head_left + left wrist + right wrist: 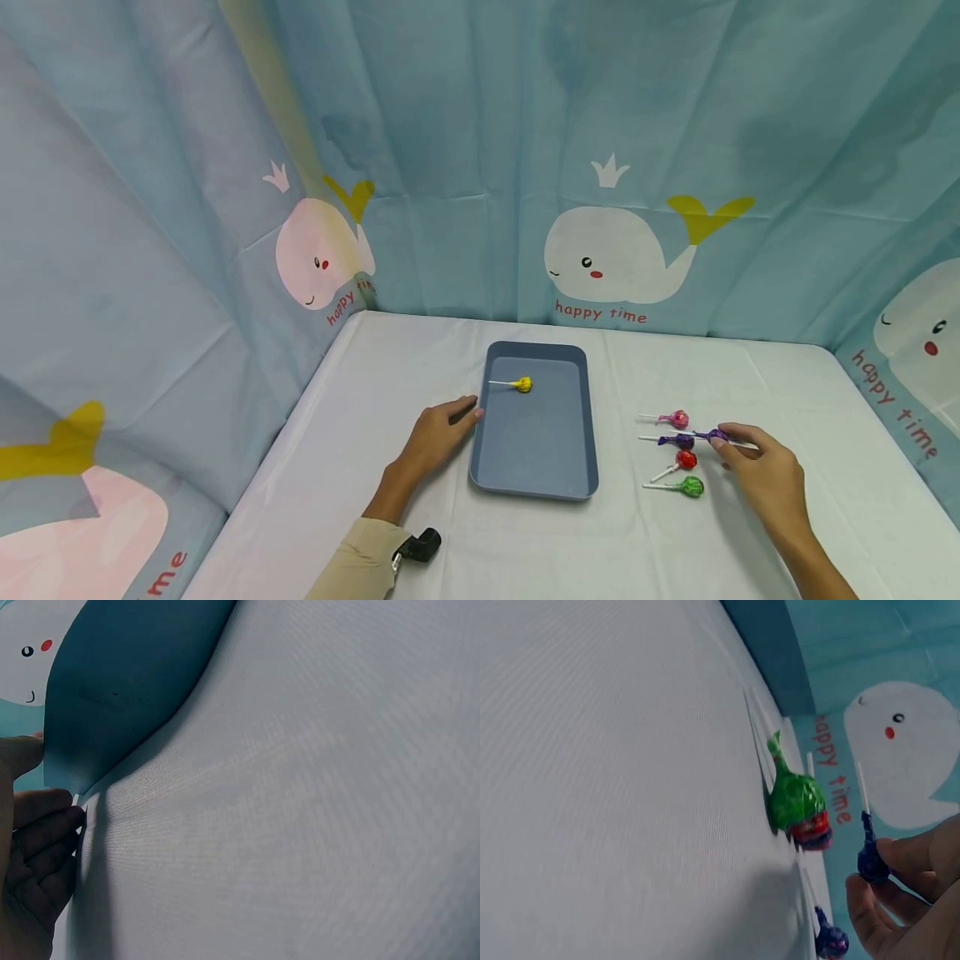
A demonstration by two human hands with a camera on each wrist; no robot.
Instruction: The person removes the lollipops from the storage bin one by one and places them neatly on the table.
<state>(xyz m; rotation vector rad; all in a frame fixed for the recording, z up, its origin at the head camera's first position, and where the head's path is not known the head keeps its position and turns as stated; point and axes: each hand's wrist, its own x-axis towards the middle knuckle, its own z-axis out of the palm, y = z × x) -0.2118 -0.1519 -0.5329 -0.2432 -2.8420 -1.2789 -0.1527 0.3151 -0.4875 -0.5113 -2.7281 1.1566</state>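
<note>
My left hand [437, 433] is at the left edge of a blue-grey tray [532, 483], thumb over the rim and fingers bent along the outer wall [127, 682]. A yellow lollipop [523, 384] lies in the tray near its far end. Right of the tray, my right hand [768, 479] pinches a purple lollipop [871, 864] by its wrapped head between thumb and fingertips, stick pointing away from the palm. Beside that hand, on the cloth, lie a pink lollipop [678, 419], another purple lollipop [683, 442], a red lollipop [686, 460] and a green lollipop [692, 487].
A white cloth [337, 467] covers the table. Blue curtains [450, 167] printed with whales hang behind it and along both sides. A black wrist device [422, 546] sits at the left sleeve's cuff.
</note>
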